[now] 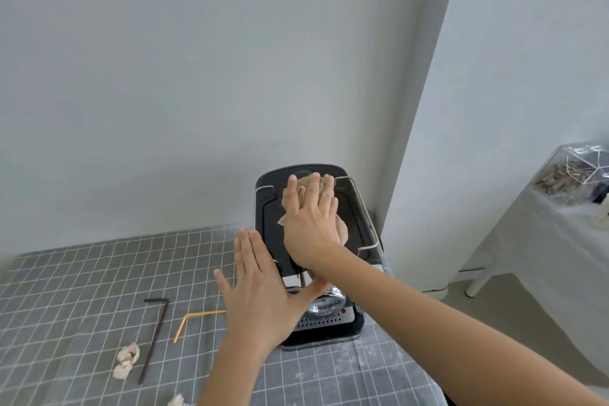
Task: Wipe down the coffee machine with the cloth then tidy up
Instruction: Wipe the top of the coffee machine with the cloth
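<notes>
**Fingers spread flat on the cloth atop the coffee machine**

Fingers (318,198) of the right hand (309,227) lie splayed and flat, pressing a bunched tan cloth (311,189) down onto the black top plate of the coffee machine (268,208); they press rather than clench, palm over most of the fabric. The cloth sits toward the back of that top plate, inside the chrome rail (365,221) that runs round it. The left hand (260,293) is open too, fingers straight and together, holding nothing, held up against the machine's left side (whether it actually touches the casing, I cannot tell). Below the hands a glass carafe (329,305) stands on the perforated drip tray (321,323).

The machine stands at the back right corner of a table (82,290) covered in grey gridded fabric. Left of the machine lie a yellow bent straw (194,318) and a dark bent straw (155,333), near each other but apart. A crumpled scrap of paper (127,361) rests just beside the dark one, another crumpled scrap (178,400) at the front edge.
</notes>
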`<action>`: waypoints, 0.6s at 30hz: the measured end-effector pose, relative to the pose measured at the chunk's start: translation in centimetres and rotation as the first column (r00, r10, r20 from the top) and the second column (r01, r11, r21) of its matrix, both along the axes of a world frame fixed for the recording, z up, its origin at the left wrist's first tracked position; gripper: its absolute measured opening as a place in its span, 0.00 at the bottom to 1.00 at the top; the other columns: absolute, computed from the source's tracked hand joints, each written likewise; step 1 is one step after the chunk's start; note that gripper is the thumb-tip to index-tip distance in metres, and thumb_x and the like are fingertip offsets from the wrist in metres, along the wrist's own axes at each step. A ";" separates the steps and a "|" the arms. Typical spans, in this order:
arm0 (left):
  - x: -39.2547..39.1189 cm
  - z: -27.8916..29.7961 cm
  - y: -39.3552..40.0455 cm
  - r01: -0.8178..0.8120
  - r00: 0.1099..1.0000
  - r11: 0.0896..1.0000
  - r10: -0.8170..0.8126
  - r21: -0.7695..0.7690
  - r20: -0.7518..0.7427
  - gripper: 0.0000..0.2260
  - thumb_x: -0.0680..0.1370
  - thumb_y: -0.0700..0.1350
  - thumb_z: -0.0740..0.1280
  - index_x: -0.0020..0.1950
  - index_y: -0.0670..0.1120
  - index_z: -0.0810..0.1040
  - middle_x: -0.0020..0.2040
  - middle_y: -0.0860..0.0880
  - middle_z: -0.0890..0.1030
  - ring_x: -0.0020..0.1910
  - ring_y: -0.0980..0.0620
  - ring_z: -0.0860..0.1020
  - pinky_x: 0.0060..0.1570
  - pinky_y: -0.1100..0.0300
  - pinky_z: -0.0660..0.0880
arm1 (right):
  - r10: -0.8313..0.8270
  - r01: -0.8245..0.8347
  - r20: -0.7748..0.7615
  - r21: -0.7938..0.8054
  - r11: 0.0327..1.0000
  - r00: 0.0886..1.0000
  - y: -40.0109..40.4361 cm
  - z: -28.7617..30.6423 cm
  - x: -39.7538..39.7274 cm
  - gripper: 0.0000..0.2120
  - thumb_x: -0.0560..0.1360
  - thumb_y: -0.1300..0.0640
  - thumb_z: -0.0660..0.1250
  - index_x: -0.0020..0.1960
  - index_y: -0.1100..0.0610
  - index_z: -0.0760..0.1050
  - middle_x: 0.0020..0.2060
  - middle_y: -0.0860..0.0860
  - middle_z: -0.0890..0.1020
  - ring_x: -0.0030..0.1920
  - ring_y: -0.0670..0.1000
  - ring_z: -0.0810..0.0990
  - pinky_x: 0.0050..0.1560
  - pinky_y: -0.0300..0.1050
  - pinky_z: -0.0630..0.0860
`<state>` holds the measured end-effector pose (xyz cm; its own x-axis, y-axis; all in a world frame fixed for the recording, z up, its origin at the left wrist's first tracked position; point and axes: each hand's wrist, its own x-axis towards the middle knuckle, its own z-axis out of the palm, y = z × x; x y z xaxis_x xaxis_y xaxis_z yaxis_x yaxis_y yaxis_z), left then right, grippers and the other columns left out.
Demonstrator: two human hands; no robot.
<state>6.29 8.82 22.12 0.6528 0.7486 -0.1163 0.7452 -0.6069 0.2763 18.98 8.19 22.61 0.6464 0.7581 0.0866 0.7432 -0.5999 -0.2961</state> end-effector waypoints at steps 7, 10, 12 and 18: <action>-0.1 0.5 -0.3 -0.004 1.000 1.000 0.004 -0.031 -0.009 0.63 0.57 0.85 0.44 0.75 0.42 0.30 0.77 0.45 0.31 0.77 0.48 0.34 0.72 0.35 0.43 | 0.508 -0.515 -0.148 -0.011 0.857 0.848 -0.4 1.6 3.7 0.25 0.79 0.57 0.60 0.75 0.53 0.65 0.77 0.54 0.63 0.79 0.53 0.47 0.79 0.55 0.46; -0.1 0.7 -0.4 -0.002 1.000 1.000 0.002 -0.031 -0.019 0.62 0.58 0.84 0.43 0.75 0.41 0.30 0.77 0.45 0.32 0.77 0.47 0.34 0.71 0.35 0.42 | 0.611 -0.607 -0.319 0.124 0.785 0.725 -2.4 2.8 5.2 0.22 0.74 0.63 0.63 0.65 0.49 0.78 0.68 0.45 0.76 0.76 0.43 0.58 0.78 0.45 0.51; -0.1 0.8 -0.4 -0.005 1.000 0.999 0.004 -0.035 -0.024 0.62 0.57 0.84 0.43 0.75 0.41 0.30 0.77 0.45 0.33 0.77 0.47 0.34 0.71 0.34 0.42 | 0.605 -0.609 -0.415 0.140 0.781 0.680 -3.2 3.3 5.9 0.19 0.74 0.64 0.65 0.60 0.47 0.82 0.63 0.42 0.79 0.75 0.41 0.62 0.77 0.44 0.55; -0.2 0.8 -0.4 -0.007 1.000 0.999 0.007 -0.035 -0.016 0.62 0.58 0.84 0.43 0.76 0.42 0.31 0.78 0.45 0.34 0.77 0.47 0.34 0.71 0.34 0.42 | 0.522 -0.585 -0.612 0.117 0.802 0.594 -5.5 4.3 8.7 0.21 0.70 0.70 0.68 0.48 0.46 0.86 0.61 0.43 0.81 0.75 0.41 0.60 0.76 0.42 0.59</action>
